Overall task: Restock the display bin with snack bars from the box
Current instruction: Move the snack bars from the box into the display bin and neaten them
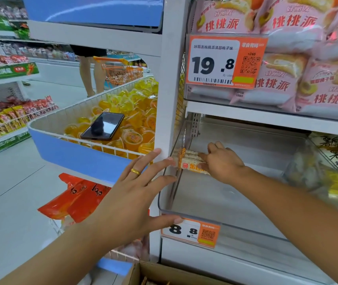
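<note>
far left, white aisle shelves (1, 128) carry red and yellow snack packets; further in, a blue-fronted white wire basket (65, 145) is heaped with clear yellow jelly cups (132, 138), and a black smartphone (102, 126) lies face up on top of them; behind the basket, a person's bare legs (89, 75) stand beside an orange wire shopping basket (121, 72); below the blue basket, red-orange foil bags (71, 199) hang out over the floor; the left hand (137, 194), wearing a gold ring (135, 171), is spread wide with straight fingers, its fingertips against the left wall and front corner of the clear plastic display bin (184, 210) and the thumb at the bin's lower front edge, just above the orange-and-white price tag reading 8.8 (190, 232); at the bottom edge, the open brown cardboard box (164, 274) shows only its flap and a sliver of its contents; inside the bin, at its back left corner, a small stack of pale snack bars in clear wrappers with orange print (188, 161) lies flat on the floor of the bin; the right hand (222, 163) reaches in from the right and holds this stack, fingers curled over its top and near end; above, the shelf holds pink peach-pie packets (287, 58) behind a larger orange tag marked 19.8 (223, 61); to the right of the bin, a neighbouring clear bin (328, 171) holds yellow-and-white wrapped snacks.
</note>
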